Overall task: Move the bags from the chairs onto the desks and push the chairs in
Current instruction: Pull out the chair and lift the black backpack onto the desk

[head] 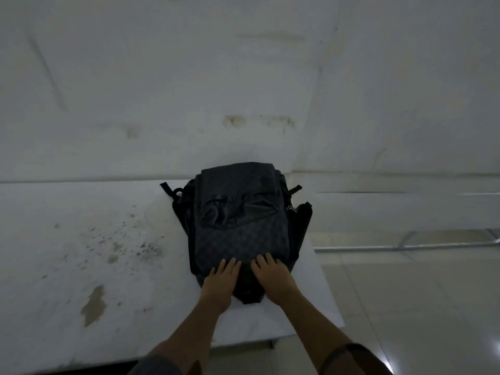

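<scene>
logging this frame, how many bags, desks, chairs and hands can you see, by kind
bags: 1, a dark backpack
desks: 1, the white desk
chairs: 0 in view
hands: 2, left hand and right hand, both flat on the backpack
total: 4

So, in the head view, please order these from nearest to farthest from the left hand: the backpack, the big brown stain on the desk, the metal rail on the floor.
1. Backpack: directly under the left hand, which rests on its near end.
2. Brown stain: on the desk, to the hand's left.
3. Metal rail: on the floor, far to the right, beyond the desk edge.
</scene>
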